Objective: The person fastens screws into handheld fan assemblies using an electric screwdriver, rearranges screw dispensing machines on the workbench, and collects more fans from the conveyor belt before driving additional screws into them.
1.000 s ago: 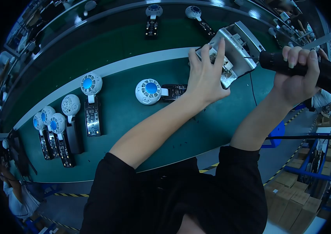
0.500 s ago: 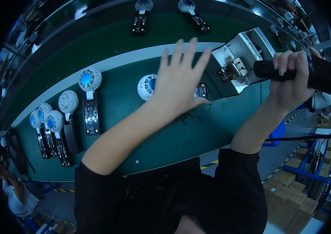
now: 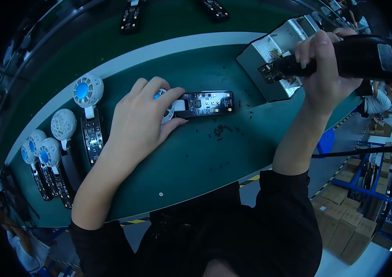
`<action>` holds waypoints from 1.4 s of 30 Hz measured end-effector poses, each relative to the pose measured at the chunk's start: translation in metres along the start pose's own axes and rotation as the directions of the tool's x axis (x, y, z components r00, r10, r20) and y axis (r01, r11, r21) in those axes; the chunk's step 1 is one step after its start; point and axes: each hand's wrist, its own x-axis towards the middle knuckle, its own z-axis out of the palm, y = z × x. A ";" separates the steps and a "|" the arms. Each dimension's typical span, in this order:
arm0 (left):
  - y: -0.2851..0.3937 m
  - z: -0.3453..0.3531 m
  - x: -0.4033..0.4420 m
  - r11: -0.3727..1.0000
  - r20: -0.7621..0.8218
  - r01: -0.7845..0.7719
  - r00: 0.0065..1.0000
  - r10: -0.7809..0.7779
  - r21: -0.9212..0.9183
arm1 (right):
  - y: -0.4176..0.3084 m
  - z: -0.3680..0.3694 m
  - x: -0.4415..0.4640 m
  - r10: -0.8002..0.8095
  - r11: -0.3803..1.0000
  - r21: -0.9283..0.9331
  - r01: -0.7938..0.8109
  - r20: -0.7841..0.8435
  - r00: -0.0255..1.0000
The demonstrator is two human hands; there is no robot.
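Note:
My left hand [image 3: 142, 115] is closed round the white, blue-centred head of a handheld fan [image 3: 209, 102], fingers above and thumb below. The fan lies flat on the bench, its black handle pointing right with the circuit board exposed; the hand hides most of its head. My right hand [image 3: 327, 69] is wrapped round a black electric screwdriver [image 3: 364, 57]. The driver's front end points left into an open-topped metal screw feeder [image 3: 253, 60], over the mechanism there; whether the tip touches it I cannot tell. Small dark screws [image 3: 223, 131] are scattered below the fan.
Several more fans, including one upright-lying fan [image 3: 88, 92], rest at the left of the green bench [image 3: 196, 171]. Two circuit-board handles [image 3: 131, 18] lie beyond the pale rail [image 3: 159, 48]. A black cable [image 3: 367, 151] runs at right, near cardboard boxes [image 3: 339, 221].
My left hand has moved left and down from hovering spread over the fan and has closed on its head. The right hand has brought the screwdriver left to the screw feeder. The view has shifted.

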 end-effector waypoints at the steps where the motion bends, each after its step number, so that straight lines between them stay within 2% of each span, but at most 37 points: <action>1: -0.003 0.002 -0.001 1.000 -0.019 -0.019 1.000 0.019 -0.001 | -0.007 0.003 -0.002 0.029 0.996 -0.090 -0.029 0.000 1.000; 4: -0.002 0.005 -0.004 1.000 -0.037 -0.015 0.999 0.015 0.020 | -0.004 -0.006 -0.001 0.129 0.991 0.026 -0.132 0.103 0.986; 6: -0.002 0.005 -0.009 0.998 -0.035 0.001 0.999 0.001 0.064 | 0.003 -0.010 -0.004 0.146 0.983 0.073 -0.167 0.233 0.962; 8: -0.001 0.001 -0.012 0.995 -0.010 0.015 1.000 -0.014 0.100 | -0.004 -0.014 -0.010 0.169 0.972 0.114 -0.204 0.257 0.951; 13: -0.010 -0.001 -0.016 0.988 -0.058 -0.007 0.998 0.016 0.154 | -0.040 0.002 -0.010 0.155 0.955 0.236 -0.179 0.119 0.981; 22: -0.005 0.007 -0.013 0.988 -0.056 -0.036 0.997 0.045 0.152 | -0.030 0.057 -0.033 0.182 0.981 0.058 -0.188 0.089 0.979; 28: -0.005 0.008 -0.013 0.991 -0.061 -0.033 0.997 0.042 0.133 | -0.026 0.056 -0.034 0.201 0.979 0.008 -0.203 0.091 0.975; 34: -0.004 0.007 -0.014 0.990 -0.042 -0.009 0.999 0.015 0.140 | -0.009 0.060 -0.040 0.226 0.974 0.005 -0.227 0.039 0.973; 42: -0.004 0.011 -0.015 0.986 -0.066 0.001 0.998 0.011 0.169 | -0.001 0.063 -0.037 0.222 0.974 0.021 -0.224 0.058 0.973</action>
